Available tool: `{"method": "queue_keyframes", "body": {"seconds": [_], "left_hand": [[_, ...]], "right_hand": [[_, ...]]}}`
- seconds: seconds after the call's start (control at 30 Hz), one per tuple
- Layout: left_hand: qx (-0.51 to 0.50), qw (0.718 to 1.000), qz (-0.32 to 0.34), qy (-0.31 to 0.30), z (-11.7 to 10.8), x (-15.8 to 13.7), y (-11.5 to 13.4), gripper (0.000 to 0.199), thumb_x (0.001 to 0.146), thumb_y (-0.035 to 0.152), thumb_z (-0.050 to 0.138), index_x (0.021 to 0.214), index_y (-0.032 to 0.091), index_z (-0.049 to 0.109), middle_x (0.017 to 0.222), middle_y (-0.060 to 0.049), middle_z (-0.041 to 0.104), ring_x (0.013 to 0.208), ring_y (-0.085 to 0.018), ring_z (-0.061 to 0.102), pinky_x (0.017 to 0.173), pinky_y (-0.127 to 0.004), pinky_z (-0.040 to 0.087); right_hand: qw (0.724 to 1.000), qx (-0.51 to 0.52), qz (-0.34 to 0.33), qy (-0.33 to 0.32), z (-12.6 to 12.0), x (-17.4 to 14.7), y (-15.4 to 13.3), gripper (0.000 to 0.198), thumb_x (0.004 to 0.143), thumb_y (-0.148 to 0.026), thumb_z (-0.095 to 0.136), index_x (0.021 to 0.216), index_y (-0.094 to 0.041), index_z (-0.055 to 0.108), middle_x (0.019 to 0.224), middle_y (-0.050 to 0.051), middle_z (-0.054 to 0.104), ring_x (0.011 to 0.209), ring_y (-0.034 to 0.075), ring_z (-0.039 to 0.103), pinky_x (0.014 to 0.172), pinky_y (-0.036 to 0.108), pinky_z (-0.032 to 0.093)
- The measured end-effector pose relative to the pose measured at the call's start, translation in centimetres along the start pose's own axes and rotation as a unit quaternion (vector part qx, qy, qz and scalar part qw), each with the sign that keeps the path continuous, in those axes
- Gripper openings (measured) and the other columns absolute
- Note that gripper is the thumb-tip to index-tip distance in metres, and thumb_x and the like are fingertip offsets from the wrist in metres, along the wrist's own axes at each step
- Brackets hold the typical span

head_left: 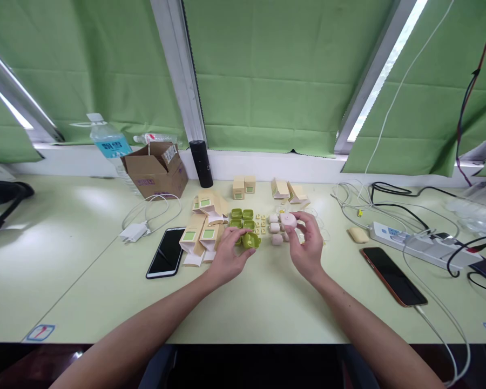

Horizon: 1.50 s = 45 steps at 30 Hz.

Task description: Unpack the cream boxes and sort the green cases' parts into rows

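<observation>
My left hand (230,254) grips a small green square cup (251,241) between thumb and fingers. Pinched in my right hand (306,243) is a pale pink rounded block (288,220), held just above the table. Behind my left hand stand more green cups (236,213) in rows. Several white and pinkish rounded blocks (274,227) sit left of my right hand, partly hidden by it. Between the two groups lie tiny yellow pieces (258,223), too small to identify. Opened small cardboard boxes (193,235) with green labels are beside my left hand.
Two small boxes (238,189) and folded cartons (281,189) stand at the back. A phone (167,253) and a charger (134,232) lie left. A brown carton (156,173), black cylinder (201,163) and bottle (109,143) line the wall. Right are a phone (393,276) and power strip (413,246).
</observation>
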<state>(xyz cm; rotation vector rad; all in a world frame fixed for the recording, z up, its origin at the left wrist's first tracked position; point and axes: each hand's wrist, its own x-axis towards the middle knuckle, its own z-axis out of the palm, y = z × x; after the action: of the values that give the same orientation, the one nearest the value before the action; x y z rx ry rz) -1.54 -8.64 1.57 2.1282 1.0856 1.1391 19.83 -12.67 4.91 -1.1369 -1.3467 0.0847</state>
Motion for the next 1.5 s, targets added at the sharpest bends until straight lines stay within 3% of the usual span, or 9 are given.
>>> {"method": "queue_keyframes", "body": {"seconds": [0.07,0.2,0.33,0.43,0.8,1.1,1.3,1.4,1.5], "left_hand": [[-0.007,1.0,0.004,0.012,0.1,0.0,-0.1,0.04,0.083,0.023,0.073,0.122,0.025,0.063,0.116,-0.008,0.061,0.114,-0.026,0.06,0.099,-0.045,0.053],[-0.009,1.0,0.023,0.011,0.3,-0.4,0.0,0.041,0.084,0.02,0.072,0.123,0.025,0.062,0.116,-0.008,0.061,0.115,-0.026,0.059,0.101,-0.045,0.052],[0.001,1.0,0.026,0.012,0.5,-0.5,0.2,0.04,0.085,0.02,0.071,0.124,0.025,0.061,0.117,-0.009,0.06,0.115,-0.027,0.058,0.1,-0.047,0.052],[0.009,0.999,0.033,0.023,0.5,-0.5,0.2,0.041,0.086,0.021,0.07,0.125,0.026,0.06,0.116,-0.009,0.06,0.115,-0.027,0.058,0.099,-0.047,0.052],[0.024,0.999,0.044,0.016,0.4,-0.6,0.0,0.039,0.088,0.023,0.068,0.125,0.025,0.059,0.117,-0.009,0.06,0.116,-0.028,0.057,0.101,-0.049,0.05],[0.029,0.998,0.053,0.013,0.5,-0.6,0.1,0.04,0.086,0.023,0.069,0.125,0.025,0.059,0.117,-0.009,0.061,0.115,-0.028,0.058,0.1,-0.049,0.051],[0.029,0.998,0.054,0.013,0.4,-0.6,0.3,0.039,0.087,0.024,0.069,0.125,0.025,0.06,0.117,-0.009,0.061,0.115,-0.028,0.058,0.099,-0.048,0.052],[0.026,0.998,0.055,0.015,0.4,-0.7,0.4,0.039,0.088,0.024,0.068,0.126,0.026,0.059,0.118,-0.009,0.061,0.115,-0.028,0.058,0.099,-0.048,0.052],[0.017,0.998,0.058,0.014,0.4,-0.6,0.4,0.04,0.089,0.023,0.067,0.127,0.026,0.058,0.119,-0.009,0.062,0.117,-0.028,0.058,0.099,-0.047,0.052]], "right_hand": [[0.999,-0.041,-0.021,-0.012,-0.8,1.2,0.4,0.022,0.092,-0.036,0.066,0.112,-0.025,0.066,0.109,0.009,0.066,0.103,0.025,0.063,0.087,0.043,0.056],[0.984,-0.133,-0.07,-0.101,-2.5,2.2,1.5,0.021,0.091,-0.038,0.069,0.107,-0.025,0.069,0.105,0.008,0.07,0.099,0.027,0.065,0.087,0.046,0.054],[0.945,-0.225,-0.163,-0.173,-4.4,0.7,2.7,0.02,0.094,-0.033,0.065,0.111,-0.023,0.069,0.104,0.011,0.071,0.097,0.03,0.064,0.082,0.046,0.052],[0.923,-0.261,-0.197,-0.205,-5.5,-1.0,3.9,0.021,0.096,-0.031,0.061,0.114,-0.022,0.068,0.105,0.011,0.072,0.096,0.029,0.063,0.081,0.045,0.05],[0.911,-0.291,-0.212,-0.199,-5.1,-3.0,6.0,0.017,0.095,-0.028,0.063,0.11,-0.021,0.067,0.106,0.009,0.074,0.105,0.03,0.058,0.087,0.046,0.047],[0.91,-0.291,-0.183,-0.234,-5.3,-3.1,5.6,0.033,0.086,-0.025,0.066,0.119,-0.019,0.063,0.114,0.013,0.069,0.111,0.033,0.055,0.093,0.052,0.048],[0.924,-0.258,-0.182,-0.218,-5.9,-2.6,5.2,0.035,0.086,-0.027,0.065,0.12,-0.022,0.064,0.114,0.012,0.069,0.111,0.034,0.057,0.094,0.054,0.049],[0.955,-0.193,-0.194,-0.119,-6.7,-1.2,4.1,0.023,0.089,-0.023,0.061,0.111,-0.024,0.067,0.1,0.01,0.071,0.099,0.03,0.061,0.085,0.05,0.052],[0.981,-0.122,-0.15,0.0,-7.0,0.7,2.1,0.015,0.093,-0.018,0.055,0.097,-0.024,0.069,0.075,0.005,0.066,0.075,0.024,0.06,0.069,0.041,0.051]]}}
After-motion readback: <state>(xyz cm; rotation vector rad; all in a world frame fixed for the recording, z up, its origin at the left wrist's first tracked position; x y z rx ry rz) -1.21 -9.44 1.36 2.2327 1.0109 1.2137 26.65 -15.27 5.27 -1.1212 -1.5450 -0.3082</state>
